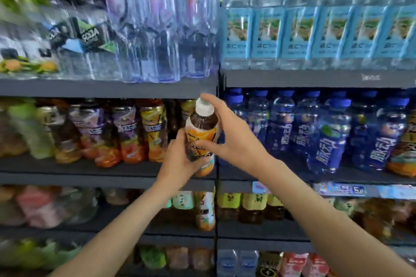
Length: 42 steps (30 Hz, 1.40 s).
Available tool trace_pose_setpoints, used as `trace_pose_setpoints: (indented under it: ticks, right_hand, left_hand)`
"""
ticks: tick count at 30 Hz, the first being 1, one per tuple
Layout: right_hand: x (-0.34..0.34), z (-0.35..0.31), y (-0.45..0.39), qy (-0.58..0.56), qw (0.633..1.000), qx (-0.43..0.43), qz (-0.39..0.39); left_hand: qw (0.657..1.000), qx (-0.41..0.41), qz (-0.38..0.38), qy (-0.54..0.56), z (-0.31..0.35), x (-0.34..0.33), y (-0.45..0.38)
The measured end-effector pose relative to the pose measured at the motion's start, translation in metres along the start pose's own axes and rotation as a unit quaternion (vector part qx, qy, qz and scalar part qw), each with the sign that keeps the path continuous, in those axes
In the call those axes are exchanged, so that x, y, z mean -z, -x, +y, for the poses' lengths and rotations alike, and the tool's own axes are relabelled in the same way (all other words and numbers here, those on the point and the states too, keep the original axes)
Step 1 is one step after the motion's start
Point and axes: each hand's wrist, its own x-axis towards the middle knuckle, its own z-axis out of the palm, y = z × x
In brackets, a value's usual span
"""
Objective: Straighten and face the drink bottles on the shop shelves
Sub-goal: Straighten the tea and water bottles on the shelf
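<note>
Left hand [180, 159]: wraps the lower body of the tea bottle [201, 132].
Right hand [227, 135]: fingers curled round its neck and label.
Tea bottle: tilted slightly, before the middle shelf [90, 170].
Label: blurred, apparently orange.

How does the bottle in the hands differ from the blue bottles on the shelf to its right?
The held bottle has a white cap, dark drink and an orange label; the blue bottles have blue caps, blue labels and clear bodies. The held bottle is gripped by the left hand low down and the right hand higher up, off the shelf; the blue bottles stand on the shelf in a row. Both are plastic bottles at the same shelf level.
</note>
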Motion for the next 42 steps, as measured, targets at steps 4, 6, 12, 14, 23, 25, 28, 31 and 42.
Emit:
trace_pose_setpoints:
  ticks: [4, 6, 12, 14, 23, 25, 28, 31, 42]
  right_hand:
    - [-0.032, 0.003, -0.015, 0.036, 0.999, -0.02, 0.001]
    - [-0.043, 0.008, -0.02, 0.075, 0.997, -0.035, 0.003]
    - [-0.059, 0.025, -0.023, 0.195, 0.971, -0.116, 0.073]
    - [-0.063, 0.031, -0.02, 0.186, 0.967, -0.154, 0.078]
    - [-0.099, 0.052, -0.024, 0.13, 0.951, -0.264, -0.092]
    - [-0.108, 0.055, -0.029, 0.143, 0.944, -0.277, -0.104]
    - [-0.124, 0.056, -0.041, 0.153, 0.931, -0.313, -0.108]
    - [-0.136, 0.062, -0.054, 0.126, 0.926, -0.344, -0.089]
    - [-0.128, 0.067, -0.064, 0.062, 0.917, -0.385, -0.089]
  left_hand:
    - [0.998, 0.004, 0.007, -0.057, -0.033, 0.019, -0.021]
    - [0.998, 0.002, -0.019, -0.067, -0.042, 0.016, -0.028]
    - [0.996, 0.034, -0.035, -0.079, -0.047, -0.012, -0.062]
    - [0.995, 0.055, -0.034, -0.071, -0.043, -0.019, -0.073]
    - [0.993, 0.066, -0.066, -0.075, -0.049, -0.024, -0.089]
    - [0.994, 0.056, -0.089, -0.03, -0.059, -0.017, -0.08]
    - [0.995, 0.027, -0.071, -0.057, -0.08, -0.004, -0.06]
    - [0.995, 0.015, -0.034, -0.088, -0.092, 0.013, -0.046]
    - [0.991, 0.0, -0.037, -0.127, -0.084, 0.03, -0.046]
